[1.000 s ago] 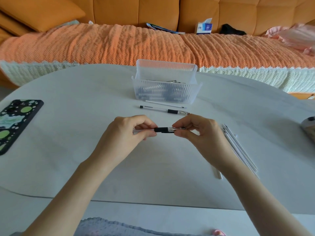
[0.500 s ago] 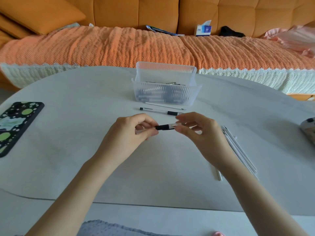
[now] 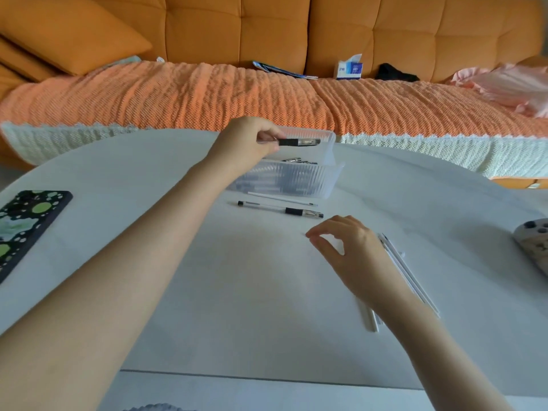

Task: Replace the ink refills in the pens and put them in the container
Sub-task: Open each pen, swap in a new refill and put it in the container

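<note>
Pinching a pen (image 3: 299,142) over the clear container (image 3: 296,180) at upper centre, the left hand (image 3: 243,143) had parted from the right hand (image 3: 351,249), loosely open beside white refills (image 3: 412,280); a phone (image 3: 26,226) lay left.

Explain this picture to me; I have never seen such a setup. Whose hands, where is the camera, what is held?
No machine here: a person works with bare hands, and the one camera sits on their head, looking forward and down. The left hand grips a pen over the clear container, which already holds pens. The right hand hovers above the white table, fingers loosely curled, holding nothing. On the table lie another pen, a thin refill, a bunch of white refills and a phone.
</note>
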A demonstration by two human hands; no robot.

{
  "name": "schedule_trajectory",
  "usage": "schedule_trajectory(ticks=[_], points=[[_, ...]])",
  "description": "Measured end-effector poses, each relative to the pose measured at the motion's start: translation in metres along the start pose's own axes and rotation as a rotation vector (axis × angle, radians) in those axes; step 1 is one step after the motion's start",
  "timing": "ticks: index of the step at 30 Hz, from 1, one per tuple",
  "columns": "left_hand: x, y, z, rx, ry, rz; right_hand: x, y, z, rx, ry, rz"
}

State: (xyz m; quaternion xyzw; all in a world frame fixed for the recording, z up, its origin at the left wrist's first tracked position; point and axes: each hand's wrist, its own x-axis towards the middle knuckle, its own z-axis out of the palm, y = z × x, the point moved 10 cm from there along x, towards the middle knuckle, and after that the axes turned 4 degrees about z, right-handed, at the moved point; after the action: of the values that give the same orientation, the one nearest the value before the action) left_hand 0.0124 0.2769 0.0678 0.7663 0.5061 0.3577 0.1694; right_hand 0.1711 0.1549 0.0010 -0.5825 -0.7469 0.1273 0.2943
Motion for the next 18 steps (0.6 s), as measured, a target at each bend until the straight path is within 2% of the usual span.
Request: schedule_trajectory(ticks=[10, 14, 18], points=[[0.034, -0.025, 0.045, 0.112, -0.274, -0.055, 0.002, -0.001, 0.001, 0.012, -0.005, -0.024], [0.028, -0.009, 0.038, 0.086, -0.213, -0.01, 0.002, 0.0, 0.0, 0.02, 0.004, -0.032], [-0.003, 0.021, 0.039, -0.015, -0.129, 0.109, 0.003, 0.0, -0.002, 0.031, 0.015, -0.034]])
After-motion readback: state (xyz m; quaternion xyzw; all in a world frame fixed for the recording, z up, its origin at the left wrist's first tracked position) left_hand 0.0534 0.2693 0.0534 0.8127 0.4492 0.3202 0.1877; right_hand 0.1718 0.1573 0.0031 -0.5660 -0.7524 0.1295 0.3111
